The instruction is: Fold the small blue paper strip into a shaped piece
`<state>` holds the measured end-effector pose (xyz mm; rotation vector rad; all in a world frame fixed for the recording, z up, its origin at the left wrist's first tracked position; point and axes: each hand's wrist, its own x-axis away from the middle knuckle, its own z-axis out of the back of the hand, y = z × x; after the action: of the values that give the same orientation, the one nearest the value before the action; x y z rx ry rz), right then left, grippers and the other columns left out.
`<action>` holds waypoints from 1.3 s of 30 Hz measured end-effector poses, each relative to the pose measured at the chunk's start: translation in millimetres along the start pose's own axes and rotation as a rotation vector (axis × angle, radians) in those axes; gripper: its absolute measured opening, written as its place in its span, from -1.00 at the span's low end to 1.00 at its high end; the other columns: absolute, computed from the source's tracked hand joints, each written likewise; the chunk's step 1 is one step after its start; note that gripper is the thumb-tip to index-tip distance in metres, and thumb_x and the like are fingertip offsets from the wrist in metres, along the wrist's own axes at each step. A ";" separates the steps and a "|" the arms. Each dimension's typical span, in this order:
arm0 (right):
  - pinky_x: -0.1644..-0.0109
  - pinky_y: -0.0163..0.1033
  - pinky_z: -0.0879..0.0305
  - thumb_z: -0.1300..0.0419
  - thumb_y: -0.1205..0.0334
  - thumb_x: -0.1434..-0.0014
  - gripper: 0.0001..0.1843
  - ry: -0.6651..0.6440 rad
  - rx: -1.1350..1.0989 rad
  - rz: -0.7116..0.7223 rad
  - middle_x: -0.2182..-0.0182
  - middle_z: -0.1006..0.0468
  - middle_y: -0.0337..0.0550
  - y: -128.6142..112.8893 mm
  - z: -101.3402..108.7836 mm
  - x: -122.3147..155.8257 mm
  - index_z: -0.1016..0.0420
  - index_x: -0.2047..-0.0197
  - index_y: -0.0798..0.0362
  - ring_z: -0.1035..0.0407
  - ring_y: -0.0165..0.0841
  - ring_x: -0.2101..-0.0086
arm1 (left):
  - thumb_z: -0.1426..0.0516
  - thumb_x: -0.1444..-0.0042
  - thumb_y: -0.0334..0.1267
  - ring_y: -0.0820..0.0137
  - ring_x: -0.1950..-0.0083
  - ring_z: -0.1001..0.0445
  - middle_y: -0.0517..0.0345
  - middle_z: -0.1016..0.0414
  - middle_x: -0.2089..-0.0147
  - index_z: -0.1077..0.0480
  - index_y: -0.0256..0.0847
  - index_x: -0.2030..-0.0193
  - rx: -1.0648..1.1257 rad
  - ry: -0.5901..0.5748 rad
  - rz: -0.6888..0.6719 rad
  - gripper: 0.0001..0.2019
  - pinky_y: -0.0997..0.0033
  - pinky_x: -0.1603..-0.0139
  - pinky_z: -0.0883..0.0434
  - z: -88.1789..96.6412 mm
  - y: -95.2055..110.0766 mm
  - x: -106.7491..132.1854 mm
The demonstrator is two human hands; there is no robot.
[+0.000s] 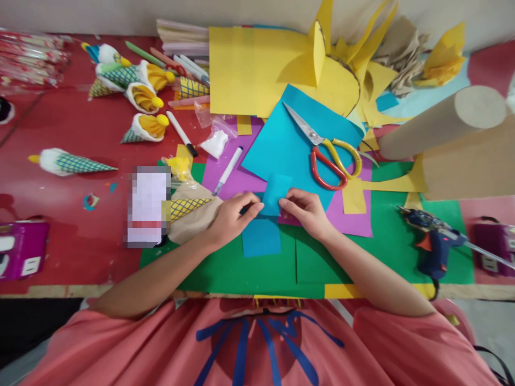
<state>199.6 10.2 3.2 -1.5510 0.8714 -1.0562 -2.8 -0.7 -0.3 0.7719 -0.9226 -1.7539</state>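
A small blue paper piece (277, 194) is pinched between my two hands, raised a little over the table. My left hand (237, 215) has thumb and fingers closed at its left edge. The right edge is gripped by my right hand (304, 210), fingertips pressed together. Just below lies another blue paper square (261, 237) on the green sheet (333, 257). Beyond my hands, scissors (328, 153) with red and yellow handles rest partly spread on a larger blue sheet (273, 139). A paper cone with a yellow-and-blue grid (188, 208) lies beside my left hand.
Paper cones with yellow filling (145, 96) lie at the back left. A glue gun (434, 241) sits at the right, near a cardboard tube (434, 120). Yellow sheets (249, 69) cover the back. Markers (228, 170), a plastic bag (217, 140) and a blurred-out item (148, 203) lie left.
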 end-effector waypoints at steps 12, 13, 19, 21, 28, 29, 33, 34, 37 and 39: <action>0.36 -0.30 -0.18 -0.20 -0.02 -0.18 -0.62 -0.051 0.236 0.271 0.57 -0.33 -0.27 2.7 -6.5 1.7 -0.34 0.53 0.07 -0.22 -0.45 0.48 | -0.26 -0.04 -0.08 0.36 0.13 -0.54 -0.03 -0.48 0.03 -0.20 -0.17 -0.16 0.054 0.031 -0.211 -0.41 0.42 0.18 -0.52 -7.7 -3.0 7.1; 0.32 -0.28 -0.21 -0.19 -0.01 -0.19 -0.62 -0.088 0.231 0.311 0.56 -0.33 -0.26 2.1 -7.9 1.5 -0.35 0.53 0.06 -0.25 -0.43 0.45 | -0.29 0.00 -0.07 0.34 0.12 -0.55 -0.04 -0.49 0.02 -0.18 -0.17 -0.17 0.071 0.028 -0.207 -0.37 0.40 0.17 -0.52 -8.6 -3.3 7.9; 0.28 -0.26 -0.20 -0.17 -0.02 -0.20 -0.61 -0.101 0.200 0.306 0.54 -0.30 -0.27 0.3 -10.8 2.2 -0.33 0.54 0.05 -0.22 -0.43 0.43 | -0.22 -0.09 -0.17 0.31 0.04 -0.54 -0.04 -0.49 -0.05 -0.15 -0.14 -0.18 0.373 0.022 -0.068 -0.46 0.38 0.13 -0.51 -8.4 -6.8 8.0; 0.28 -0.28 -0.18 -0.18 0.00 -0.20 -0.60 -0.063 0.194 0.282 0.55 -0.28 -0.29 0.0 -8.9 2.6 -0.29 0.56 0.06 -0.20 -0.45 0.45 | -0.18 -0.13 -0.18 0.36 0.14 -0.56 0.02 -0.54 0.05 -0.17 -0.15 -0.14 0.478 0.046 0.034 -0.55 0.42 0.21 -0.51 -6.4 -6.0 5.6; 0.45 -0.31 -0.09 -0.19 0.04 -0.18 -0.62 0.059 0.166 0.109 0.61 -0.29 -0.33 0.6 -3.1 2.1 -0.26 0.55 0.06 -0.19 -0.49 0.55 | -0.21 -0.10 -0.10 0.43 0.41 -0.55 0.18 -0.59 0.37 -0.22 -0.21 -0.06 0.599 0.109 0.293 -0.55 0.51 0.42 -0.46 -3.2 -1.8 -0.7; 0.44 -0.31 -0.10 -0.20 0.04 -0.17 -0.62 0.075 0.178 0.113 0.61 -0.30 -0.32 0.7 -2.5 1.8 -0.26 0.56 0.06 -0.20 -0.49 0.55 | -0.21 -0.10 -0.09 0.42 0.41 -0.55 0.18 -0.59 0.38 -0.22 -0.21 -0.06 0.603 0.111 0.299 -0.54 0.51 0.42 -0.46 -3.4 -1.5 -0.6; 0.51 -0.33 -0.09 -0.19 0.05 -0.17 -0.61 0.100 0.154 0.077 0.67 -0.27 -0.34 1.1 -0.2 -0.3 -0.21 0.57 0.05 -0.19 -0.50 0.62 | -0.21 -0.10 -0.06 0.40 0.43 -0.57 0.19 -0.60 0.39 -0.20 -0.21 -0.07 0.572 0.091 0.299 -0.52 0.52 0.44 -0.48 -4.4 -0.5 0.2; 0.54 -0.34 -0.08 -0.19 0.05 -0.17 -0.61 0.098 0.123 0.051 0.69 -0.25 -0.36 1.2 0.0 -1.0 -0.19 0.57 0.04 -0.18 -0.51 0.64 | -0.20 -0.11 -0.06 0.40 0.43 -0.58 0.19 -0.60 0.39 -0.20 -0.21 -0.07 0.559 0.077 0.287 -0.53 0.52 0.44 -0.49 -4.7 -0.5 0.2; 0.56 -0.36 -0.14 -0.23 0.03 -0.11 -0.69 0.095 0.026 0.013 0.64 -0.31 -0.37 1.4 -0.5 -3.3 -0.25 0.46 0.03 -0.22 -0.50 0.64 | -0.18 -0.14 -0.06 0.40 0.43 -0.59 0.16 -0.62 0.36 -0.21 -0.20 -0.07 0.522 0.041 0.237 -0.57 0.50 0.41 -0.53 -6.1 -1.2 0.8; 0.48 -0.35 -0.24 -0.28 0.01 -0.04 -0.69 0.102 -0.012 0.027 0.52 -0.42 -0.31 1.6 -1.6 -4.1 -0.33 0.33 0.05 -0.30 -0.47 0.54 | -0.17 -0.15 -0.07 0.39 0.41 -0.60 0.14 -0.63 0.33 -0.21 -0.19 -0.07 0.482 0.024 0.216 -0.58 0.49 0.39 -0.55 -6.9 -2.2 1.9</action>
<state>196.7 13.1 1.0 -1.5010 0.9674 -1.1207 1.3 -3.6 -5.8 0.9535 -1.3831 -1.3450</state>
